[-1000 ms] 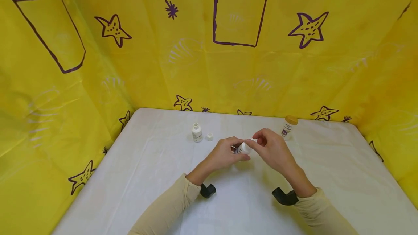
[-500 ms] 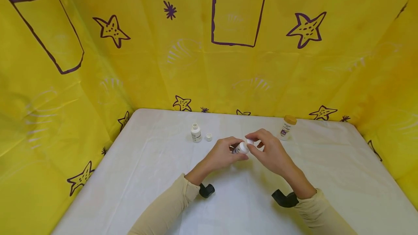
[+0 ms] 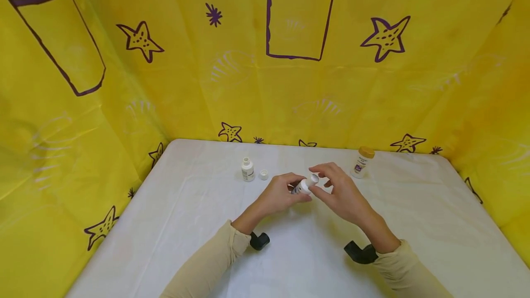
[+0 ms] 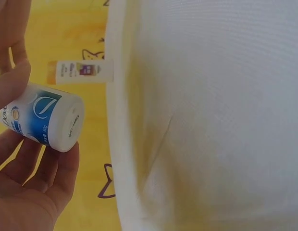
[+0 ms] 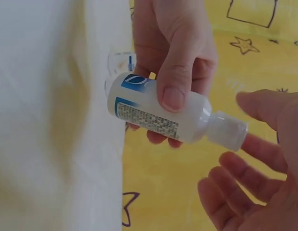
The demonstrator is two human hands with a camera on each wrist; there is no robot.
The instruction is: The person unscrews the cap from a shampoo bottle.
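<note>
My left hand (image 3: 295, 188) grips a small white bottle with a blue label (image 3: 303, 186), holding it tilted above the white table (image 3: 186, 224). In the right wrist view the thumb (image 5: 175, 82) presses on the bottle's body (image 5: 154, 113), and its clear cap (image 5: 227, 131) sits on the neck. My right hand (image 3: 322, 181) is just to the right of the cap, with its fingers (image 5: 257, 161) spread loosely around it and not pinching. The left wrist view shows the bottle's base (image 4: 67, 126) between my left fingers (image 4: 38, 192).
A small open white bottle (image 3: 247, 169) stands at the back left with its loose cap (image 3: 263, 175) beside it. A yellow-capped bottle (image 3: 361, 162) stands at the back right. Yellow sheeting with purple stars (image 3: 298, 95) walls in the table on three sides.
My right fingers, which were pinching the bottle's cap, have loosened and spread. Both hands and the bottle drifted slightly left.
</note>
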